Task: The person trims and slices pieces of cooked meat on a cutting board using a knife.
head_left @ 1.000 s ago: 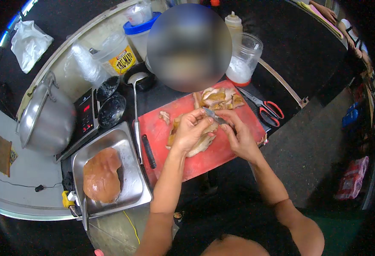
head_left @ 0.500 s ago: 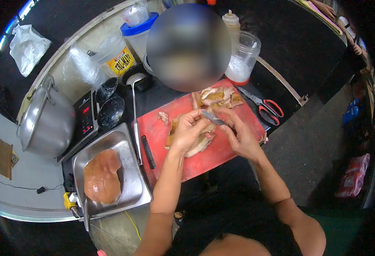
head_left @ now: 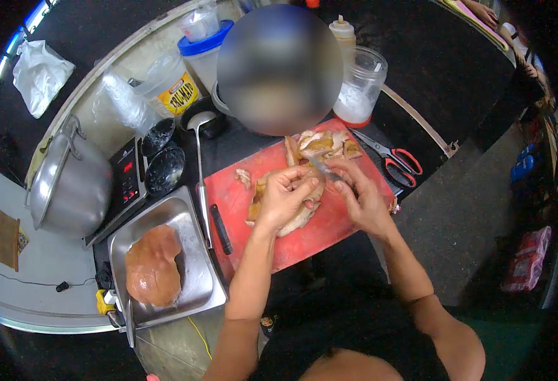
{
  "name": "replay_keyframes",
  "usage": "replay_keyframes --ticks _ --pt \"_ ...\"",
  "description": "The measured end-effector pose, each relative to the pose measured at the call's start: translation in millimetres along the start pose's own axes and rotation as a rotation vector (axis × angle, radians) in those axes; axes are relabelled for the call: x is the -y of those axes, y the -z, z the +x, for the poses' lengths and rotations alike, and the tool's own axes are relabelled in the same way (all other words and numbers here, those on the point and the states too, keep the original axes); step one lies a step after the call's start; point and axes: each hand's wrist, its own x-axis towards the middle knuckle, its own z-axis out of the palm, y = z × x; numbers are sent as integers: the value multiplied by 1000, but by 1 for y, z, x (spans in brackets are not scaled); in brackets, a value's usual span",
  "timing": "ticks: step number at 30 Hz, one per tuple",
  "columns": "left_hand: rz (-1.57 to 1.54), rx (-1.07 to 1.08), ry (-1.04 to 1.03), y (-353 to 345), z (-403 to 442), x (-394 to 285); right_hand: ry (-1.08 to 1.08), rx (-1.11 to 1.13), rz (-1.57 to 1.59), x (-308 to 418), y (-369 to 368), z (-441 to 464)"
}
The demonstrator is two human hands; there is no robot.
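My right hand (head_left: 363,200) is closed around a small knife (head_left: 320,165), its grey blade pointing up and left. Close by, my left hand (head_left: 290,198) is pinched beside the blade; what its fingers hold, if anything, I cannot make out. Both hands are over a red cutting board (head_left: 279,253). Below my left hand lies a pale piece of cooked meat (head_left: 297,223), partly hidden by it. Cut meat pieces (head_left: 349,151) lie at the board's far edge, and a small scrap (head_left: 243,178) sits to the left. A black handle (head_left: 220,230) rests on the board's left side.
Left of the board are a ladle (head_left: 201,190) and a steel tray (head_left: 212,289) holding a browned slab of meat (head_left: 153,267). A large pot (head_left: 72,181) stands by a cooktop (head_left: 128,176). Red-handled scissors (head_left: 396,164) lie right, near a clear jar (head_left: 361,86).
My right hand has shifted slightly down and right with the knife, whose blade is now angled more upward. My left hand stays nearly in place, still pinched near the blade.
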Motion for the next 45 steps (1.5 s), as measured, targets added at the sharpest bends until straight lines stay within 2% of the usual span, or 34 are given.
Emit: replay_keyframes --ticks 3,6,9,11,15,18,24,27,30,33,39,42,45 --pt "0 14 -14 1 0 1 -93 70 4 16 -3 -1" --pt "-7 16 -14 0 -1 1 27 80 -180 10 -1 2" --pt "11 15 1 0 -1 -1 -82 99 -102 7 1 1" --pt "17 -14 14 -4 -2 -5 -91 9 -76 -5 8 4" --pt "-24 -12 28 -1 -1 -1 -9 8 -4 10 9 5" --pt "-63 30 24 2 0 0 -46 43 258 18 -1 1" --pt "-111 110 30 6 1 5 -11 102 79 10 -1 0" --pt "-102 123 36 4 0 2 -136 64 203 2 0 -2" --pt "-114 120 43 4 0 1 -85 -82 179 2 7 2" --pt "-141 106 43 6 3 4 -68 6 101 10 9 -2" --pt "-123 78 21 5 2 3 -70 23 101 9 -5 -9" --pt "-96 96 22 5 3 3 -113 86 -67 10 -1 -7" --pt "-80 81 31 7 3 5 -158 67 -32 5 0 -6"
